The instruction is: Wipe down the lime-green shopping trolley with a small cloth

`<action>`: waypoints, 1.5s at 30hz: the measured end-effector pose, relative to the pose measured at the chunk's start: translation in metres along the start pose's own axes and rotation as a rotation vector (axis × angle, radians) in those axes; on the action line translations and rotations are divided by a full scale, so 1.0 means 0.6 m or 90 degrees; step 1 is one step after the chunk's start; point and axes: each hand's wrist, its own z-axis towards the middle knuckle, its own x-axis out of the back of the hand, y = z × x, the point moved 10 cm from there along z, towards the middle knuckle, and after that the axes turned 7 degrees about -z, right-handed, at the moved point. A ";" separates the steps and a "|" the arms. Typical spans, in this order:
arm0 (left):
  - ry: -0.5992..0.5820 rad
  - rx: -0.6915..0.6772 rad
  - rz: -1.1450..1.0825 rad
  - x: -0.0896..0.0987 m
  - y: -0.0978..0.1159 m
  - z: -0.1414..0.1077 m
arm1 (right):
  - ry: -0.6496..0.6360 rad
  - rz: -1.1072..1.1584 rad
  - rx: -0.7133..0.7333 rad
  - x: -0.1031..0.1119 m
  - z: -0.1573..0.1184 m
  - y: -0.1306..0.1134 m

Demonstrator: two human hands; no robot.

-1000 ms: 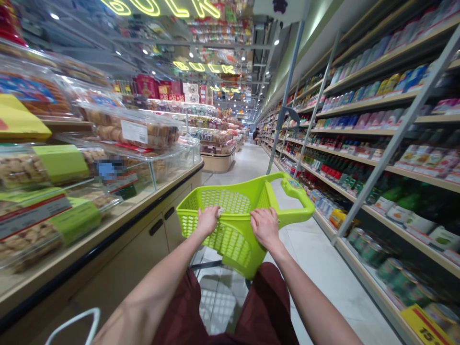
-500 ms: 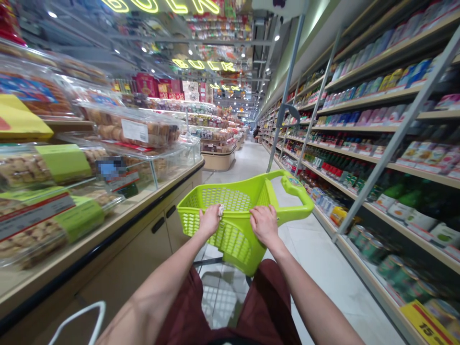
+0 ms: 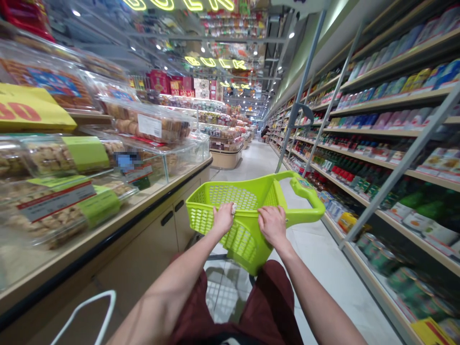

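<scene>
In front of my legs stands a lime-green plastic shopping cart (image 3: pixel 247 239) with perforated walls, turned sideways to me. Its handle (image 3: pixel 309 201) points to the right. My left hand (image 3: pixel 223 218) is closed over the near rim, and a small crumpled white thing (image 3: pixel 234 208) shows at its fingers. Farther right on that same rim, my right hand (image 3: pixel 273 223) is closed too, fingers curled over the edge. The part of the basket I can see inside holds no goods.
On the left, a counter (image 3: pixel 194 170) carries clear boxes of baked goods (image 3: pixel 143 124) and price signs. Tall shelves (image 3: pixel 381 129) with cans and bottles line the right side. A grey ladder (image 3: pixel 298 96) leans on them. Far down the aisle a person (image 3: pixel 265 133) is low by the shelves.
The whole scene, cart and hands included, has shifted a little to the right in view. Both hands keep their grip on the cart's rim.
</scene>
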 end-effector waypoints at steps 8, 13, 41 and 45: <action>-0.056 -0.083 -0.024 -0.021 0.063 -0.002 | -0.002 0.003 0.003 0.000 0.000 0.001; -0.032 -0.041 -0.005 -0.011 0.022 0.004 | -0.017 -0.007 0.002 -0.005 0.001 -0.002; -0.069 -0.106 -0.017 -0.015 0.091 -0.006 | -0.136 -0.039 -0.054 -0.008 0.033 0.012; -0.070 -0.068 0.000 -0.012 0.070 -0.002 | -0.132 -0.043 -0.048 -0.011 0.027 0.012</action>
